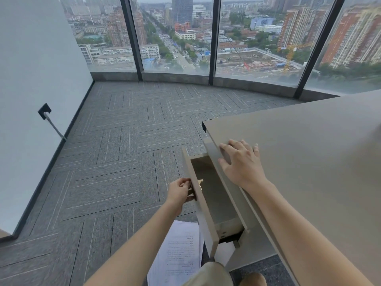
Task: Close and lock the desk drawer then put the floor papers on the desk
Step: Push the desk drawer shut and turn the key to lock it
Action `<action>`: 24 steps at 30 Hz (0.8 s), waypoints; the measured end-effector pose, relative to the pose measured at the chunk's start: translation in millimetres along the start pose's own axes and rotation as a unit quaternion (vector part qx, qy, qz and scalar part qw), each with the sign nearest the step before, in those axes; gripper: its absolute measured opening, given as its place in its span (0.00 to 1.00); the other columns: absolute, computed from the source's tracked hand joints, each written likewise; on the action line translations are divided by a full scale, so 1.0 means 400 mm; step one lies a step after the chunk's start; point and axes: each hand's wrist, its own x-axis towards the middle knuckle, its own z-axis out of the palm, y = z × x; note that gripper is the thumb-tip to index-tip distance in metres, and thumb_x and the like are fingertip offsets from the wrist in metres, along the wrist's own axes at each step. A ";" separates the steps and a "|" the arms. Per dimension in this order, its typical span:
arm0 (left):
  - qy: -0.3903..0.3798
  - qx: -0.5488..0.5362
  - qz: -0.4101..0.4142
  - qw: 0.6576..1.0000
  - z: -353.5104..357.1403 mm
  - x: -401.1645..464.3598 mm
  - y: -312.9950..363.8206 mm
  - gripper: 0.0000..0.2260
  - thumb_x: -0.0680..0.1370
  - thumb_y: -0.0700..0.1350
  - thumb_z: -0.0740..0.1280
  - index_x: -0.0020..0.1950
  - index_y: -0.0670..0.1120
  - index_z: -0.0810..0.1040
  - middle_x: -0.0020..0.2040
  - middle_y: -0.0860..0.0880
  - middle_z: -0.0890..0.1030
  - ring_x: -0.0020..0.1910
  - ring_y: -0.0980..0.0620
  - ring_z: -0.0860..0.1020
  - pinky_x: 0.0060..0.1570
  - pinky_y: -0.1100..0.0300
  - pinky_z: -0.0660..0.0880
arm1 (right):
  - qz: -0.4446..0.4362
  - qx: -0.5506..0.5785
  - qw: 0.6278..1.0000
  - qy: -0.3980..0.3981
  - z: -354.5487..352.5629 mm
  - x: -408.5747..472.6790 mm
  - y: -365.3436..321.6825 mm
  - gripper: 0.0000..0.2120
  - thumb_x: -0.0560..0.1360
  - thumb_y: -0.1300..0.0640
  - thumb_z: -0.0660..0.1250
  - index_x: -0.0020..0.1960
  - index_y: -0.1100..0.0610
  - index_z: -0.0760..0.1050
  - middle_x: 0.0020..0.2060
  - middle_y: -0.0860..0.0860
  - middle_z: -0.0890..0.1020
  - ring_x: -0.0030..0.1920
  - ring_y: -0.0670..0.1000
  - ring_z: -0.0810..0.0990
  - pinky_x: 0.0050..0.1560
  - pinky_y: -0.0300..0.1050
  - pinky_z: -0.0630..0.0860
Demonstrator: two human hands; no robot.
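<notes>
The left hand's fingers point(184, 183) were pinched tight on something small at the drawer front, most likely the key in the lock, though the object itself was too small to make out. The left hand point(179, 194) sat just outside the drawer point(212, 195), which stood wide open, its hollow bare except for the brass lock fitting on the inside of the front panel. Over on the right, the right hand point(241, 162) lay flat and spread on the near-left edge of the tabletop point(309, 162), gripping nothing, fingertips hanging over the lip right above the open drawer.

And there was the danger! Those right fingertips curled down where the drawer front would meet the desk; a quick shove would likely have nipped them. If the key had been turned with the drawer out, the bolt would probably have stuck proud and blocked the closing. A push from that one off-centre pinch could also have skewed the drawer on its runners.

Down near the person's knees, the papers point(179, 250) lay fanned on the carpet floor point(103, 162) beside the desk's base, easy to tread on or scuff with a careless step.
</notes>
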 end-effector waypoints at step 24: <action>-0.038 -0.058 -0.017 0.997 0.200 0.052 -0.025 0.11 0.82 0.40 0.60 0.58 0.37 0.79 0.48 0.40 0.80 0.45 0.44 0.78 0.43 0.52 0.82 | 0.023 0.023 0.999 0.021 0.017 0.015 0.000 0.20 0.75 0.50 0.65 0.66 0.46 0.74 0.70 0.50 0.72 0.75 0.58 0.61 0.76 0.66 0.48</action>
